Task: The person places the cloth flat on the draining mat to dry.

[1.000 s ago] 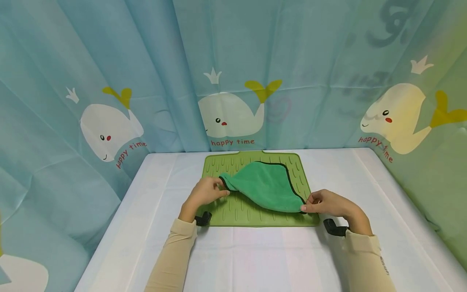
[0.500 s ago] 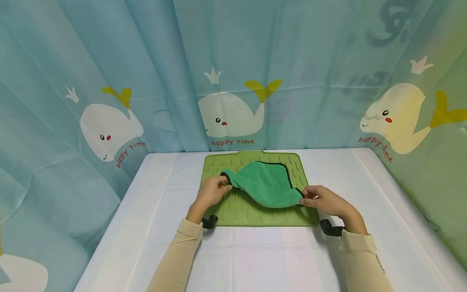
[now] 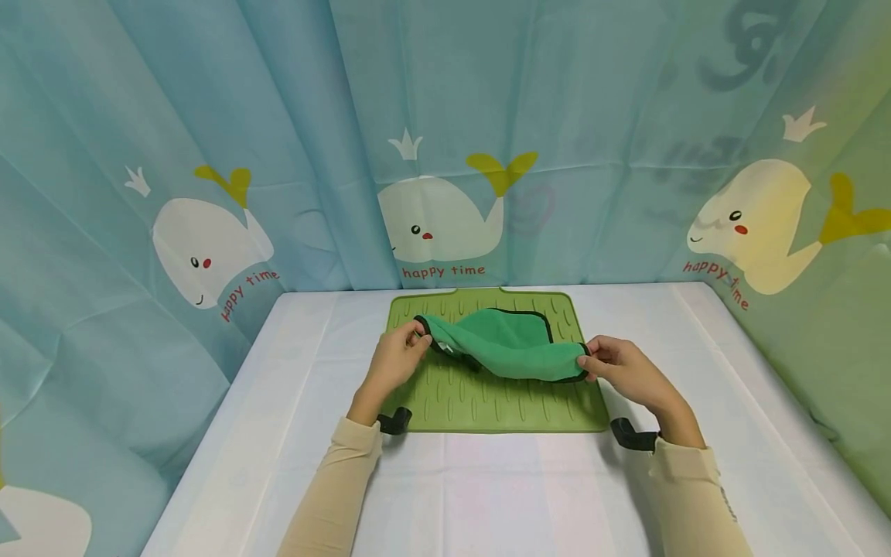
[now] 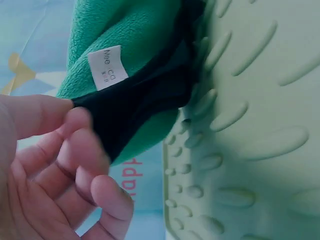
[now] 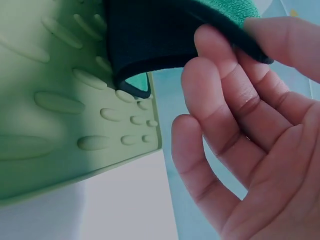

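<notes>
A green towel [image 3: 515, 360] with black edging hangs between both hands over a ribbed green mat [image 3: 487, 414]. My left hand [image 3: 397, 357] pinches its left corner between thumb and fingers. Close to that grip, a small white label [image 4: 107, 66] shows on the towel in the left wrist view. On the opposite side, my right hand [image 3: 626, 371] pinches the right corner. The near part of the towel is raised and folds over; its far part lies low over the mat. In the right wrist view, the towel's dark underside [image 5: 150, 37] faces the camera.
The mat lies on a white-covered table [image 3: 487, 495]. Blue-green curtains [image 3: 592, 93] printed with whales stand behind and at both sides. Black wrist mounts [image 3: 397, 422] stick out from both forearms near the mat's front corners.
The towel's near edge has risen and moved away from me, bunching over the far part. The right hand has moved up and back with its corner; the left hand has shifted slightly farther.
</notes>
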### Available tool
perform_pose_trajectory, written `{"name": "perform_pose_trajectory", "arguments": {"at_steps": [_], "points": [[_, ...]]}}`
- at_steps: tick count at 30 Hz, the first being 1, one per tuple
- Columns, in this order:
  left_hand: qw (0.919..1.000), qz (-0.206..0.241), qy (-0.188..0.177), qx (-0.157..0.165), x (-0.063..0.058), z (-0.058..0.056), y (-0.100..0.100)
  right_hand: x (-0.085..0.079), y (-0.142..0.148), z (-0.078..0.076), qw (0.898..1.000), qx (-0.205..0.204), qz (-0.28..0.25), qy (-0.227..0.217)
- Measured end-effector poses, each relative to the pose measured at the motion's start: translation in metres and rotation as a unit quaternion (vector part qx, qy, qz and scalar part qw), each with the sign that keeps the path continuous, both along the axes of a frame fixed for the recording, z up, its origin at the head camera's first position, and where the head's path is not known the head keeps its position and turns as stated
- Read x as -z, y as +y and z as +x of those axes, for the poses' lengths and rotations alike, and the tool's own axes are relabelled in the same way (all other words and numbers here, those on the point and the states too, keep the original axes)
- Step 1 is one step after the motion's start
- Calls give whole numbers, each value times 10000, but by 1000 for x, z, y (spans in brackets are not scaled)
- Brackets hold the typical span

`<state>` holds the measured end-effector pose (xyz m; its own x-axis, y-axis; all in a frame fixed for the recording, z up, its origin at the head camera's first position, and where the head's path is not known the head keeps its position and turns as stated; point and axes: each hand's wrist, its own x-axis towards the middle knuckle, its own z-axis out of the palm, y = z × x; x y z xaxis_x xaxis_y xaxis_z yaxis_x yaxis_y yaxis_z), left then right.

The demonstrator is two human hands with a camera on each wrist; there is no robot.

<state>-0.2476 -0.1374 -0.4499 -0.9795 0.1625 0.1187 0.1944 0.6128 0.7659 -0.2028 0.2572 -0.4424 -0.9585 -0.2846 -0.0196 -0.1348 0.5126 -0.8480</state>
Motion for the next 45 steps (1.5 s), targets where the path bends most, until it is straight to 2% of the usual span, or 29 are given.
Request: {"name": "perform_pose_trajectory", "arguments": {"at_steps": [7, 12, 16, 20, 24, 31, 34, 39, 45], "points": [[9995, 311, 7, -101, -10, -1, -11, -7, 0, 3, 9998, 102, -32, -184], [9992, 382, -36, -96, -14, -2, -20, -5, 3, 3, 9995, -31, 32, -323], [9993, 278, -194, -159, -17, -2, -25, -3, 8, 4, 9972, -495, 80, -562], [9989, 77, -449, -146, -20, -1, -30, 1, 12, 4, 9893, -1118, 129, -932], [9980, -175, -607, 33, -21, -1, -32, 5, 13, 3, 9830, -1424, 335, -1108], [9933, -375, -1000, 442, -20, 1, -36, 10, 12, 2, 9783, -1590, 601, -1182], [9915, -386, -1163, 439, -22, 2, -39, 10, 11, 3, 9776, -1630, 650, -1165], [9923, -227, -1169, 350, -25, 3, -41, 8, 11, 3, 9784, -1594, 681, -1124], [9911, -129, -1259, 405, -22, 1, -40, 8, 9, 4, 9779, -1555, 728, -1192]]}}
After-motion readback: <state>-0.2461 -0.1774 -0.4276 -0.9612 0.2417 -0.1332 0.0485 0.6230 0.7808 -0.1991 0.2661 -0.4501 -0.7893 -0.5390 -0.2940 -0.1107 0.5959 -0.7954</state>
